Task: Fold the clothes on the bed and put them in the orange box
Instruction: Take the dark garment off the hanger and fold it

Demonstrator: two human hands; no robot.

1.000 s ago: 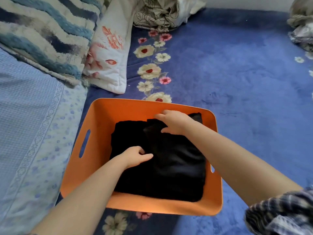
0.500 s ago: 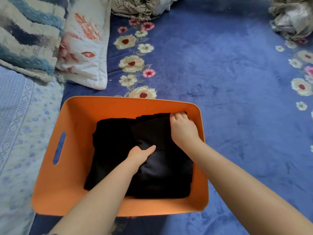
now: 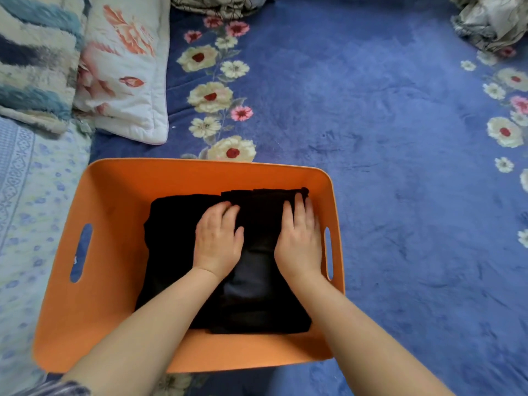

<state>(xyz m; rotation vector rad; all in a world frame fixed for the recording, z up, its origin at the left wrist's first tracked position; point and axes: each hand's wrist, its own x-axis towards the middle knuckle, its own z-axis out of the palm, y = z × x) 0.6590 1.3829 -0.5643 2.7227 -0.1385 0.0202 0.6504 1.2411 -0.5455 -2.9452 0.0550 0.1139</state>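
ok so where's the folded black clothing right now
In the head view the folded black clothing lies inside the orange box, toward its right side, with the left hand and right hand pressing flat on it.

Left hand palm down with fingers flat, right hand likewise beside it, both forearms extended forward

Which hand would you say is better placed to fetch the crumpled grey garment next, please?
Probably the right hand: the crumpled grey garment lies far right; the left hand sits mid-box.

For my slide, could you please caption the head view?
Both hands, left and right, press folded black clothes flat inside the orange box.
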